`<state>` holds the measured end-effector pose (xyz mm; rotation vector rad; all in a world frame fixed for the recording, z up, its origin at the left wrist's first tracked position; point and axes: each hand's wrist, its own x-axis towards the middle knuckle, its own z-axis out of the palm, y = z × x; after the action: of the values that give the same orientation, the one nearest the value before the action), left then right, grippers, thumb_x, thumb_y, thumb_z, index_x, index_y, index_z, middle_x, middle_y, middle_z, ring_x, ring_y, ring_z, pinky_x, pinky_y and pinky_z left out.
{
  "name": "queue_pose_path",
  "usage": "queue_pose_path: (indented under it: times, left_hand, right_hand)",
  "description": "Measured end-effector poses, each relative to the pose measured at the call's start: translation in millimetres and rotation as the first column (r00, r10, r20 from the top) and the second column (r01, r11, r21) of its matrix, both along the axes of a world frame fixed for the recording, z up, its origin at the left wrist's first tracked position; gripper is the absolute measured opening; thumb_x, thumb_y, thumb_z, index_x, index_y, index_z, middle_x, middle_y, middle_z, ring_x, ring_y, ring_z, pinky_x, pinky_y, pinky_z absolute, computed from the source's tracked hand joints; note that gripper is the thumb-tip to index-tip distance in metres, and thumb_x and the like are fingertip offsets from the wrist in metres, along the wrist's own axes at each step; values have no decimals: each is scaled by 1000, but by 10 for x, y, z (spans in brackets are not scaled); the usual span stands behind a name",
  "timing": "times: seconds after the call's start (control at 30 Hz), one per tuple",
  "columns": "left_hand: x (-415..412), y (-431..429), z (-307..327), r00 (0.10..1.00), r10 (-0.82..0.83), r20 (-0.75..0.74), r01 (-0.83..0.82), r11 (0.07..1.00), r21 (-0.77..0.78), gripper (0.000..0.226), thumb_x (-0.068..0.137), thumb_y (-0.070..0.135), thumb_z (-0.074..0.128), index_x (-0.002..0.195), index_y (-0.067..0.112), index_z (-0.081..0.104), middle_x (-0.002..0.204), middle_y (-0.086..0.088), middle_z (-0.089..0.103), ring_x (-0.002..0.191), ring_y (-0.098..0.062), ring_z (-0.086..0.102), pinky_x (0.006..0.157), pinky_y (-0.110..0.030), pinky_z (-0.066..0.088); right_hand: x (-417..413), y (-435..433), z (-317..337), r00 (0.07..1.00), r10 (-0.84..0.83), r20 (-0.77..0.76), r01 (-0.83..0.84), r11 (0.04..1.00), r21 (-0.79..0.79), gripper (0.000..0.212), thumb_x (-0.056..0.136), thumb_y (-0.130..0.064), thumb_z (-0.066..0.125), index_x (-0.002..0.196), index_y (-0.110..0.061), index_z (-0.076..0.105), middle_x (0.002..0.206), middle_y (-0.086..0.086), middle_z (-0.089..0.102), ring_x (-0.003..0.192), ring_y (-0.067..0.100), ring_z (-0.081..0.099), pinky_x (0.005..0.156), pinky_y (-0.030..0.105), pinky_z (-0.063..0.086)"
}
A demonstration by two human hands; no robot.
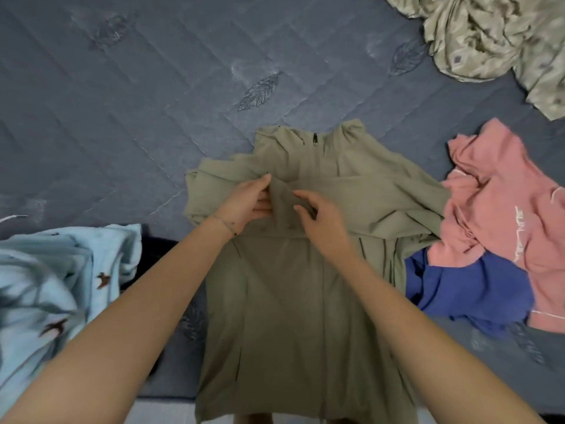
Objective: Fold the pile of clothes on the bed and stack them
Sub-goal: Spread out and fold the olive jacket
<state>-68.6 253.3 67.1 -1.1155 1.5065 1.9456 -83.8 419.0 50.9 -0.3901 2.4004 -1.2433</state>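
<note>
An olive-green zip jacket (284,301) lies spread on the grey quilted bed (122,102), collar away from me, hem hanging over the near edge. A sleeve end is folded across its chest. My left hand (247,203) pinches that sleeve end from the left, thumb on top. My right hand (321,221) pinches the same fold from the right. A pink garment (495,203) and a blue garment (467,289) lie crumpled to the right. A light-blue garment with bird prints (52,289) lies at the left.
A beige patterned cloth (495,41) is bunched at the bed's far right corner. A dark item (156,243) peeks out beside the light-blue garment. Pale floor (165,411) shows below the bed's near edge.
</note>
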Motion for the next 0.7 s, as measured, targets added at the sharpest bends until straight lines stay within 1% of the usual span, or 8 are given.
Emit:
queue_pose_path:
  times: [0.07,0.13,0.27,0.37,0.47,0.53,0.6,0.7]
  left_hand:
    - [-66,209,-10,999,2,-32,0,999,53,32,104,31,41,120,7,57,92,-7,66,67,-14,67,62,-25,58]
    - [-147,463,-31,996,-52,-65,55,997,44,32,104,25,42,126,6,55,90,-6,65,57,-11,66,59,-23,57]
    - [-287,979,-193,926,-322,-198,251,915,-315,33,104,9,40,134,4,53,95,-6,65,73,-10,60,67,-15,49]
    - [-298,1220,-495,794,-587,-157,359,662,-658,35,100,9,48,134,10,56,118,-18,63,104,-27,60,98,-29,44]
    - [-248,1431,-740,692,-720,50,470,397,-788,46,98,21,53,144,22,46,133,-15,53,124,-32,46,107,-33,32]
    - [-208,1568,-821,632,-759,157,578,327,-747,57,99,29,51,152,29,30,152,-11,33,139,-31,31,116,-39,24]
    - [-165,1667,-900,551,-790,268,687,247,-683,64,100,33,48,155,35,15,162,-7,12,147,-29,16,119,-43,14]
    - [-135,1755,-990,499,-794,347,739,181,-648,67,101,32,45,155,39,6,164,-6,0,149,-27,7,118,-44,9]
  right_hand:
    - [-120,203,-10,989,-105,100,108,994,-24,27,93,2,57,120,1,64,115,7,67,104,10,58,85,-3,34]
    - [-238,419,-61,960,-180,213,191,981,-31,26,95,4,53,119,2,63,115,8,65,107,15,58,90,7,40]
    - [-474,895,-207,855,-379,353,417,908,-36,27,98,4,46,120,2,62,120,14,64,112,23,58,102,31,43]
    - [-668,1272,-301,753,-521,401,575,818,-17,25,100,-6,49,121,0,61,121,14,64,110,21,58,100,30,44]
    - [-800,1592,-355,684,-540,490,615,788,10,48,92,-40,65,127,-9,55,130,3,59,115,14,55,104,30,42]
    - [-830,1735,-366,733,-460,501,498,865,65,76,81,-45,76,141,-13,42,132,-8,45,120,9,46,103,23,36]
    - [-824,1829,-464,839,-362,405,341,932,126,92,72,-33,86,146,-13,35,133,-3,41,123,12,41,102,20,31]
    - [-797,1900,-628,940,-277,199,230,946,230,69,74,-14,82,134,-6,48,131,11,54,122,23,50,96,19,33]
